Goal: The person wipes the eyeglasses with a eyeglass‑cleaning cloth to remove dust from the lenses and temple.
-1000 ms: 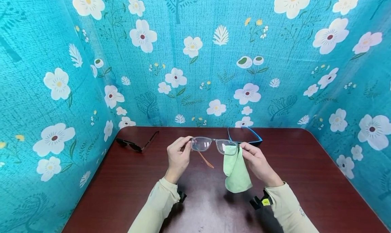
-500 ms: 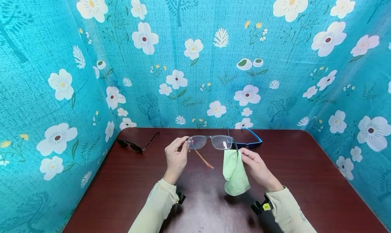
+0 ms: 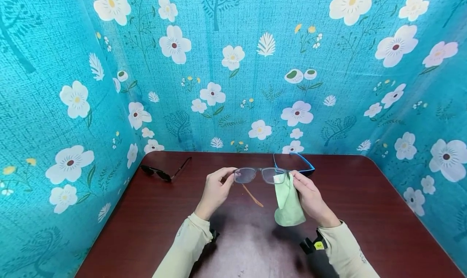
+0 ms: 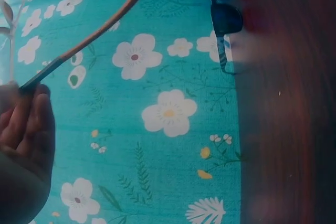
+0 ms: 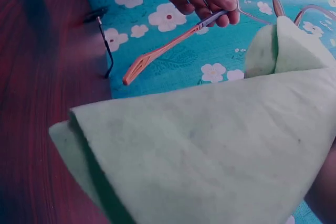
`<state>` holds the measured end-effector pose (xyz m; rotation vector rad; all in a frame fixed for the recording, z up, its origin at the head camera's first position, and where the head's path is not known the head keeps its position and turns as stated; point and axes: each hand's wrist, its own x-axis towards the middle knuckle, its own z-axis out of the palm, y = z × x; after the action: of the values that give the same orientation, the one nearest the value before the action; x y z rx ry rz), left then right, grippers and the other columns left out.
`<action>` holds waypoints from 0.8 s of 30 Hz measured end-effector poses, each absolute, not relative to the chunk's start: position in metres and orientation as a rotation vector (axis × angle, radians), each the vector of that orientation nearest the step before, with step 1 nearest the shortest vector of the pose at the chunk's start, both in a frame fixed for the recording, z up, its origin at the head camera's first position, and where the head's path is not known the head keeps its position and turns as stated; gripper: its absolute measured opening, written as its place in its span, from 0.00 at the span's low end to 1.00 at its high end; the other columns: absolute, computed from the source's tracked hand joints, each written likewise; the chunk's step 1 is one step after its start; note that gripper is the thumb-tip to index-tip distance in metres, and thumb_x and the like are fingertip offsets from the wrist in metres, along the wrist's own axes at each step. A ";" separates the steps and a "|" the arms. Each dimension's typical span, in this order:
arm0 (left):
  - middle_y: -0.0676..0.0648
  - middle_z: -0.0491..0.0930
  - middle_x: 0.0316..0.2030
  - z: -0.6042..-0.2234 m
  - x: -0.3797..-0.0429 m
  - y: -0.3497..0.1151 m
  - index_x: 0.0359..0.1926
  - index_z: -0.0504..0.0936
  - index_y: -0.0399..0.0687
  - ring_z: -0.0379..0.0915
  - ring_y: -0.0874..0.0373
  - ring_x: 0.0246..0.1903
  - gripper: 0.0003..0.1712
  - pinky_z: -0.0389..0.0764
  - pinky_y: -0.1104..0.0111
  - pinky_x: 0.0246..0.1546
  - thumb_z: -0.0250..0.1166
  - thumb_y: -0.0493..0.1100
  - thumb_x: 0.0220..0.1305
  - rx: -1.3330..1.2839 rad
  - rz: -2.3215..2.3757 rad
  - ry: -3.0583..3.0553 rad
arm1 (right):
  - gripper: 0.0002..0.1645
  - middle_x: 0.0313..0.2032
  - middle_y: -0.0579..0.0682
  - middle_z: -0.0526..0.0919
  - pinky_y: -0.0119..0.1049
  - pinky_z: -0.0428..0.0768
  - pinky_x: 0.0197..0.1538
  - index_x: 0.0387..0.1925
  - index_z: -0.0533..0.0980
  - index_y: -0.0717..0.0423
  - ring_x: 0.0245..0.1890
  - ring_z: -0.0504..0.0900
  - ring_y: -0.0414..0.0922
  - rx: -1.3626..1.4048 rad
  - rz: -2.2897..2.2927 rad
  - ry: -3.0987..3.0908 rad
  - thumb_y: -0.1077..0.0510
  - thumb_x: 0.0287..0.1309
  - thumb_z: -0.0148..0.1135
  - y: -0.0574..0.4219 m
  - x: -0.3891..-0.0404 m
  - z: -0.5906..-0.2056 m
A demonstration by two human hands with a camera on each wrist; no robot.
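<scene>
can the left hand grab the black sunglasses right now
Probably not straight away: the left hand is pinching the clear-lensed glasses and would likely need to let go first, though nothing visible stands between it and the black sunglasses.

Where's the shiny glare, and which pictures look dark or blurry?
Head view: pale glare on the near part of the table, plus a white gleam on one glasses lens; left wrist view: the left hand looks dim, the table dark and soft; right wrist view: the table looks dim and purplish.
</scene>
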<state>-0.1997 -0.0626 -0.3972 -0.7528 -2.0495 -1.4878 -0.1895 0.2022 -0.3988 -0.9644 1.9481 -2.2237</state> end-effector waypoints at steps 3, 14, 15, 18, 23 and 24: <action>0.50 0.79 0.31 -0.404 -0.205 -0.065 0.45 0.78 0.43 0.69 0.62 0.21 0.12 0.70 0.73 0.18 0.56 0.34 0.59 -0.789 -1.453 -2.142 | 0.16 0.29 0.54 0.70 0.33 0.72 0.30 0.35 0.67 0.65 0.29 0.72 0.44 -0.949 -2.185 2.020 0.63 0.67 0.30 0.204 -0.188 -0.396; 0.54 0.80 0.29 -0.416 -0.213 -0.069 0.41 0.80 0.48 0.73 0.64 0.21 0.09 0.72 0.75 0.19 0.57 0.39 0.59 -0.811 -1.421 -2.150 | 0.15 0.28 0.56 0.72 0.35 0.73 0.29 0.36 0.68 0.66 0.27 0.73 0.46 -0.950 -2.108 2.060 0.63 0.67 0.32 0.209 -0.183 -0.389; 0.52 0.80 0.30 -0.414 -0.211 -0.069 0.41 0.80 0.46 0.74 0.64 0.22 0.09 0.73 0.75 0.20 0.57 0.37 0.59 -0.810 -1.436 -2.135 | 0.15 0.28 0.56 0.72 0.35 0.73 0.29 0.36 0.68 0.66 0.28 0.73 0.45 -0.951 -2.112 2.052 0.63 0.67 0.32 0.208 -0.182 -0.389; 0.48 0.81 0.30 -0.403 -0.203 -0.066 0.40 0.80 0.41 0.74 0.63 0.22 0.09 0.74 0.75 0.20 0.58 0.32 0.57 -0.803 -1.463 -2.096 | 0.15 0.30 0.54 0.73 0.34 0.73 0.30 0.36 0.69 0.65 0.30 0.73 0.43 -0.940 -2.124 2.033 0.63 0.67 0.33 0.208 -0.182 -0.390; 0.43 0.81 0.28 -0.390 -0.195 -0.064 0.38 0.79 0.34 0.75 0.56 0.21 0.08 0.76 0.71 0.21 0.58 0.29 0.56 -0.744 -1.536 -2.027 | 0.15 0.30 0.54 0.73 0.33 0.73 0.31 0.36 0.68 0.66 0.31 0.73 0.43 -0.924 -2.142 2.021 0.63 0.67 0.33 0.208 -0.182 -0.393; 0.42 0.81 0.28 -0.389 -0.195 -0.064 0.37 0.79 0.34 0.75 0.54 0.20 0.08 0.76 0.69 0.21 0.58 0.29 0.56 -0.723 -1.562 -2.008 | 0.15 0.30 0.54 0.73 0.33 0.73 0.30 0.36 0.68 0.66 0.31 0.73 0.43 -0.918 -2.141 2.022 0.63 0.67 0.33 0.208 -0.182 -0.394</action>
<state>-0.1948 -0.0641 -0.3885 -0.7231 -2.0082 -1.5621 -0.1818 0.2083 -0.3941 -0.9181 2.0218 -2.1415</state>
